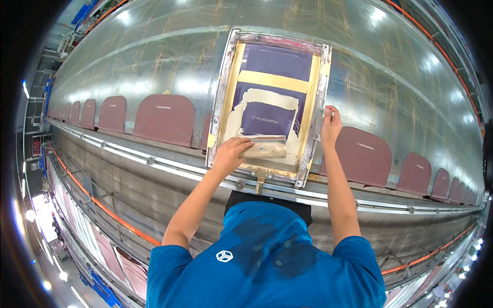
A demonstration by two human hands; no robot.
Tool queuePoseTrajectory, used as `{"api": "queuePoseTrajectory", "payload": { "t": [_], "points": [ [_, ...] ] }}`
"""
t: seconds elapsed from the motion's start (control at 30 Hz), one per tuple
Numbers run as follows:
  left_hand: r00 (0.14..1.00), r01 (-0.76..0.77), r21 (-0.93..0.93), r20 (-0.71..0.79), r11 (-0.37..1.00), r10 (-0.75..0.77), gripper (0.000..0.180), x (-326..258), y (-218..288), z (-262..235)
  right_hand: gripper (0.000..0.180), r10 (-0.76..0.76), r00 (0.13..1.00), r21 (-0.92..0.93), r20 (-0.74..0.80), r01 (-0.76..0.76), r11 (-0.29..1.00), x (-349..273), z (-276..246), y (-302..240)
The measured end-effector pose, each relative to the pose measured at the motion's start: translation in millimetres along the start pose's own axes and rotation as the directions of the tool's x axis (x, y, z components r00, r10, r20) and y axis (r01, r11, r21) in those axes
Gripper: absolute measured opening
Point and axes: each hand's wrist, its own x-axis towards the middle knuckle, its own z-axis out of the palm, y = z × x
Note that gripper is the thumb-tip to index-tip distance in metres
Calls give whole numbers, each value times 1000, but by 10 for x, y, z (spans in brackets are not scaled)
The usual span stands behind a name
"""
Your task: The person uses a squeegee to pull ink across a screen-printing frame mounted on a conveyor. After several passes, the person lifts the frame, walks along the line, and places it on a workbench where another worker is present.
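A screen-printing frame [222, 97] with a metal rim lies on the long table. Its mesh is purple, bordered by yellow tape, with a cream ink smear around a small printed design. Across the near part of the mesh rests a wide squeegee [269, 149], its blade side along the ink. My left hand [232, 154] is closed on the squeegee's left end. At the frame's right rim is my right hand [331, 126], fingers curled against the edge. A metal bracket [260, 184] joins the frame's near side to the table rail.
Maroon fabric pieces [164, 119] with rounded tops lie in a row along the shiny table [359, 77], on both sides of the frame. A metal rail [149, 160] runs along the near edge. Orange tubes [118, 218] border the aisle and the far side.
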Motion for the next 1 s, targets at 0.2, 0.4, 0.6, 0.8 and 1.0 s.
{"api": "queuePoseTrajectory", "payload": {
  "t": [0.2, 0.4, 0.6, 0.8, 1.0],
  "points": [
    [998, 58, -57, 34, 997, -56, 64, -364, 136, 85, 23, 13, 1000, -145, 16, -11, 989, -211, -82, 64],
    [997, -71, -39, 20, 997, 72, 57, -629, 89, 41, 24, 16, 1000, -172, -5, -16, 985, -199, 25, 27],
    [990, -76, 87, -113, 993, 86, 48, -272, -73, 363, 36, -103, 978, -449, 180, 175, 876, -159, -230, 19],
    [940, 182, -34, 299, 983, -163, 45, 1099, -261, -160, 46, -279, 689, -261, 669, 569, 780, -361, -156, -777],
    [998, -63, -48, 5, 997, 63, 45, 821, -278, 279, 47, -235, 732, -364, 639, 558, 746, -828, 52, -407]
  ]
}}
